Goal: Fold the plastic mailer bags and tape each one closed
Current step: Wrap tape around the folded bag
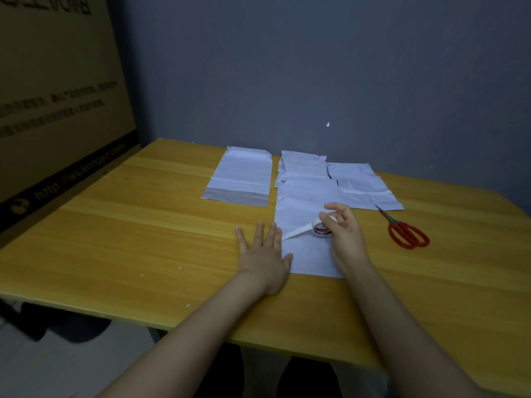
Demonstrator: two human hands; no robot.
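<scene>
A white mailer bag (304, 254) lies flat in front of me on the wooden table (143, 225). My right hand (343, 234) grips a small roll of white tape (321, 228) over that bag. A strip of tape (296, 232) runs from the roll leftward to my left hand (265, 254). That hand lies flat, fingers spread, on the table at the bag's left edge, over the strip's end. Three more white mailer bags lie behind: one at the left (241, 179), one in the middle (303, 168), one at the right (363, 186).
Red-handled scissors (406, 232) lie on the table to the right of my right hand. A large cardboard box (57, 96) stands along the table's left side. A grey wall (316, 67) rises directly behind the table.
</scene>
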